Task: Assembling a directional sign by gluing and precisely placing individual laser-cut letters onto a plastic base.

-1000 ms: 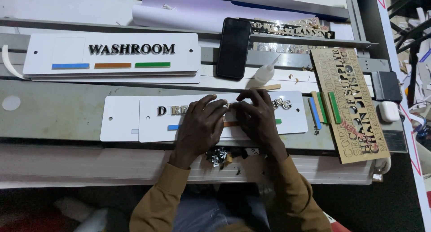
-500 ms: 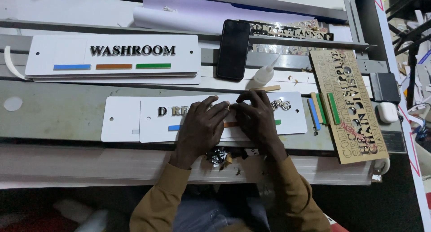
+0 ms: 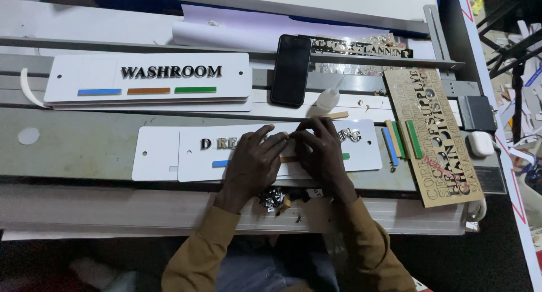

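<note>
finished white sign point(image 3: 147, 80) with blue, orange and green bars lies upper left on tabletop point(image 3: 73, 136) | left hand point(image 3: 253, 162) flat on white sign plate point(image 3: 192, 152) at centre, fingers spread | right hand point(image 3: 319, 151) beside it, fingers pressed together on raised letters | black phone point(image 3: 291, 69) above | wooden letter sheet point(image 3: 440, 136) far right

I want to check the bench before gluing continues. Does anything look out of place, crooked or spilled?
Nothing looks spilled or broken. The brown letter board lies tilted, its lower corner past the bench edge. Small scraps sit under the wrists. Both hands press flat on the white sign.
</note>
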